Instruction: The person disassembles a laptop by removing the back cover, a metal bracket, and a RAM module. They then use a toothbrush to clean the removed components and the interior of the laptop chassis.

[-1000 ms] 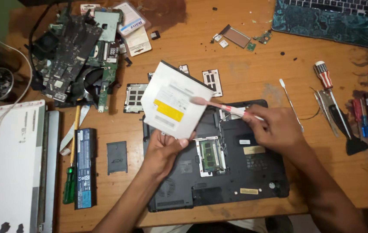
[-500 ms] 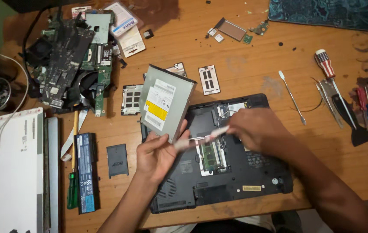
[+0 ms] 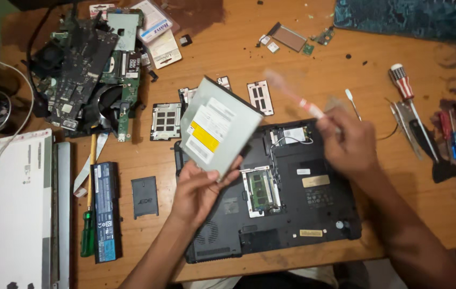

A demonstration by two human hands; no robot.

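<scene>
Gripping an optical drive [image 3: 218, 126], left hand [image 3: 198, 190] hovers over laptop base [image 3: 287, 214]; right hand [image 3: 348, 142] clutches brush [image 3: 295, 99].

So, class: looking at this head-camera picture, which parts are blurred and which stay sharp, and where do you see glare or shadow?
In the head view, the right hand and the pale brush it holds are smeared by motion; the left hand, the silver optical drive it grips and the black laptop base are sharp; light is soft, with a faint sheen on the drive and dark shadow in the left corner.
</scene>
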